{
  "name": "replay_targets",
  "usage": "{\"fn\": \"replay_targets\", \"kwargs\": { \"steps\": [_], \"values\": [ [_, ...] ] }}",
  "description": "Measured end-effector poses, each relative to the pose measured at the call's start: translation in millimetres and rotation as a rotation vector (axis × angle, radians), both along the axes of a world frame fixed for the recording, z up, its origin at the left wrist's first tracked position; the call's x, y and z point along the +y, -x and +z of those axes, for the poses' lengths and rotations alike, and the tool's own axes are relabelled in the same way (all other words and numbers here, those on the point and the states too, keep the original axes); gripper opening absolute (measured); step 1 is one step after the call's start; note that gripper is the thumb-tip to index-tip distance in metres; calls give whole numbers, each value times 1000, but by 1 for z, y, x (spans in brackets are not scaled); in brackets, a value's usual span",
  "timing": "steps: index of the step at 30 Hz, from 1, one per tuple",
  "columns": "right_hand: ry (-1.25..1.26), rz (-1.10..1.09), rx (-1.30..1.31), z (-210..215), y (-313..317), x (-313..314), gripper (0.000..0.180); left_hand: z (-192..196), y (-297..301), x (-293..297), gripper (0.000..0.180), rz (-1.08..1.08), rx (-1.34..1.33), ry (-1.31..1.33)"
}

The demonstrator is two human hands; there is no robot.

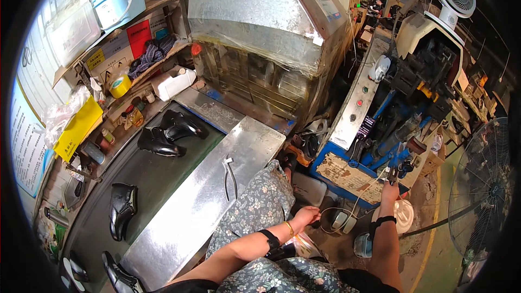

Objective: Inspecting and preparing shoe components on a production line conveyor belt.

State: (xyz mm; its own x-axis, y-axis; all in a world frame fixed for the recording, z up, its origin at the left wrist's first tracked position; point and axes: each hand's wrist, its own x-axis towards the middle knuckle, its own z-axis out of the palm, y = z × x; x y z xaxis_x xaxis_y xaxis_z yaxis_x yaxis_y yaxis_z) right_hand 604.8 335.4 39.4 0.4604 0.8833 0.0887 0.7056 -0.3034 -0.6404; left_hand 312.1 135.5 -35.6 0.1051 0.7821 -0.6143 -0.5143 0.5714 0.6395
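My left hand (307,216) is held in front of my lap with its fingers curled together. A pale thin cord loops close to its fingertips; whether the hand grips anything is too small to make out. My right hand (389,191) reaches forward to the front of a blue machine (347,171), its fingers closed at a small dark metal part (392,175). What exactly they grip is hidden. On the bare metal table (203,211) to my left lies a pair of pincers (230,179) with dark handles, apart from both hands.
Several black leather shoes (124,210) stand on the dark conveyor belt (163,182) at the left. A metal-hooded oven (255,19) blocks the far middle. At the right are a large floor fan (483,190) and a white bucket (402,216). A shelf (157,68) holds supplies.
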Motion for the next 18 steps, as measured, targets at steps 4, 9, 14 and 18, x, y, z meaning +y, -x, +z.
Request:
{"fn": "replay_targets", "kwargs": {
  "steps": [4, 9, 14, 18],
  "values": [
    [7, -44, 16, 6, 4, -3, 36, -3, 0, 1, 18, -6, -9, -9],
    [17, -40, 6, 6, 5, -3, 36, -7, 0, 2, 19, -11, -22, -21],
    [-58, -42, -42, -3, 1, 2, 37, -7, -2, 2, 18, 9, -25, 1],
    [-54, -28, -58, -9, -4, 5, 37, -5, -1, 2, 18, 7, -28, 5]
  ]
}}
